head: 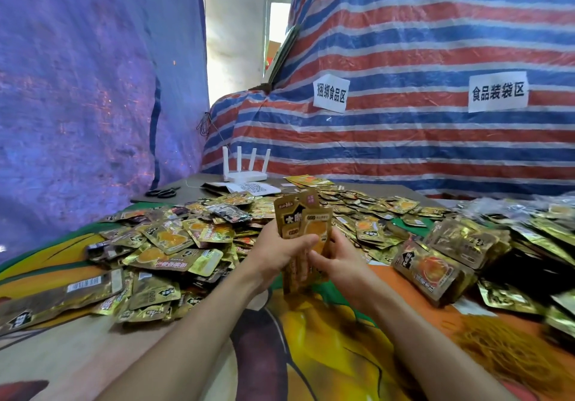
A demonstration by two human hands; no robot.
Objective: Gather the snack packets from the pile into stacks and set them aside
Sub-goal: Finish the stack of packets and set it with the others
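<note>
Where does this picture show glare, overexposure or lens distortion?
Head view: the opening is blown out white; the foil packets in the pile glint; the wide lens curves the striped tarp; the stack in the left hand and right hand is sharp.

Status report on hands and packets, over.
Left hand and right hand both grip an upright stack of gold foil snack packets. Loose pile of packets beyond. Finished stacks at right. Nothing blocking.

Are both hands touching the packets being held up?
Touching. The head view shows the left hand wrapped round the held stack of packets and the right hand pinching its lower edge, with no gap.
</note>
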